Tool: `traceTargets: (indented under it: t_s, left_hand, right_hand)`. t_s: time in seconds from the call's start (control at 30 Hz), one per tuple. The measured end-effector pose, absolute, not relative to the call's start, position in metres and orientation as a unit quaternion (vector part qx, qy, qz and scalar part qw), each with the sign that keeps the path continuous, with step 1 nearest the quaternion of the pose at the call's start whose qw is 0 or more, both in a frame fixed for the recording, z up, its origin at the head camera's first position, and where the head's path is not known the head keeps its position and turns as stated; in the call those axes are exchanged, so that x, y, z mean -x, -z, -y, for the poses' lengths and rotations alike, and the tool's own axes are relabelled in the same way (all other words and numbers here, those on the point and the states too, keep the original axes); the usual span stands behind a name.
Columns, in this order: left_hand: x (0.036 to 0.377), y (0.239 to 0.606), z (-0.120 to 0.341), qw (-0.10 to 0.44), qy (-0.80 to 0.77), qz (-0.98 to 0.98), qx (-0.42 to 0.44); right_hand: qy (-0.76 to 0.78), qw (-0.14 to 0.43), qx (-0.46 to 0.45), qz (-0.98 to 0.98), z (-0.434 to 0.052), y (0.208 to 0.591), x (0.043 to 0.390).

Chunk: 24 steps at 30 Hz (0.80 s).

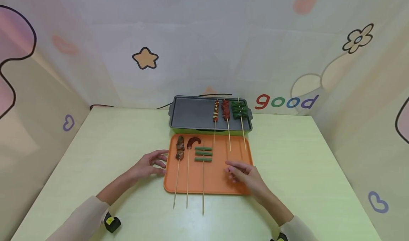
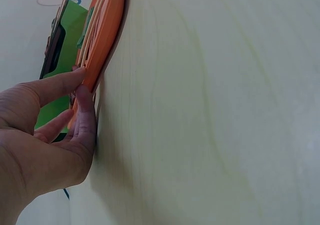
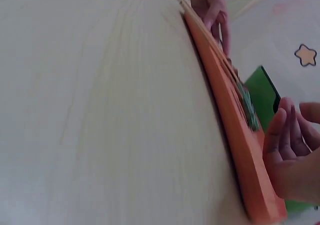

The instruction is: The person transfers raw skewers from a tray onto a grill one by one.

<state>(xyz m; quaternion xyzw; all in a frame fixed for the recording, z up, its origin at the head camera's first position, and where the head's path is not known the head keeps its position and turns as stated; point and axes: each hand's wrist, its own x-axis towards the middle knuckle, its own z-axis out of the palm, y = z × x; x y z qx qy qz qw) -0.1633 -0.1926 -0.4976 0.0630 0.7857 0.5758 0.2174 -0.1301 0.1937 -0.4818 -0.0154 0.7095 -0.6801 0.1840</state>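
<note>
An orange tray (image 1: 220, 184) lies on the table with three skewers on it, their sticks jutting over its near edge. From left to right these carry brown chunks (image 1: 180, 152), a dark red curled piece (image 1: 193, 141) and green bars (image 1: 203, 154). My left hand (image 1: 151, 164) is at the tray's left edge, its fingertips right at the rim and its fingers loosely bent. Over the right half of the tray hovers my right hand (image 1: 247, 177), fingers slightly curled with nothing between them; the right wrist view shows this hand (image 3: 292, 150) beside the green bars.
Behind the tray stands a green grill with a dark grey plate (image 1: 193, 113). On its right side lie a mixed skewer (image 1: 216, 111), a red meat skewer (image 1: 225, 109) and a green leafy skewer (image 1: 239, 110), sticks pointing forward. A black cord (image 1: 164, 106) runs behind it, near the patterned curtain.
</note>
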Motion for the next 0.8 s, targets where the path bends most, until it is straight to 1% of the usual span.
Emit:
traceTargets:
  t_s: [0.23,0.33,0.43,0.67,0.8]
  left_hand:
    - [0.165,0.498,0.192,0.222,-0.568,-0.791,-0.055]
    - [0.165,0.499,0.192,0.224,-0.568,-0.79,-0.052]
    - [0.165,0.5,0.192,0.224,-0.568,-0.791,-0.054]
    - [0.165,0.501,0.193,0.223,-0.575,-0.785,-0.057]
    - [0.164,0.5,0.193,0.222,-0.577,-0.784,-0.06]
  right_hand:
    - [0.645,0.234,0.079,-0.723,-0.247,0.485,0.124]
    - [0.642,0.242,0.092,-0.722,-0.264,0.484,0.124]
    - [0.635,0.232,0.096,-0.731,-0.277,0.482,0.127]
    - [0.588,0.17,0.101,-0.784,-0.294,0.487,0.141]
    - [0.576,0.164,0.119,-0.792,-0.299,0.494,0.149]
